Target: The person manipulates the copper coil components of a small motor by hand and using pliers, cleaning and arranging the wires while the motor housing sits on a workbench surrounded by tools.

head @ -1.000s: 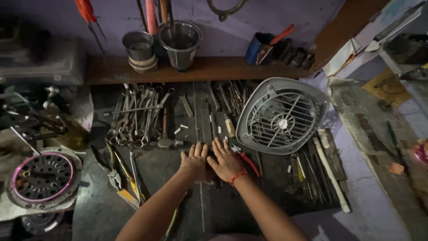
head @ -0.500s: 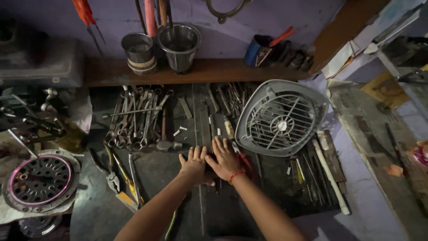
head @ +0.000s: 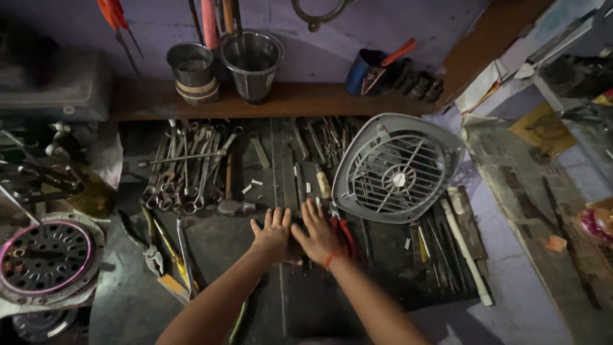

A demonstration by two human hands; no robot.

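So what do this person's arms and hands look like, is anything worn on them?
Both forearms are bare, with no sleeves in view and no gloves. The left hand wears nothing that shows. The right hand has a thin red thread band tied around the wrist. No rings or watch can be made out.

Dim, shadowy, brighter right edge

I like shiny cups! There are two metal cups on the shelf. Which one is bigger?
The right cup is bigger. It is wider and taller than the left cup, which has a pale band near its base. Both stand on the wooden shelf.
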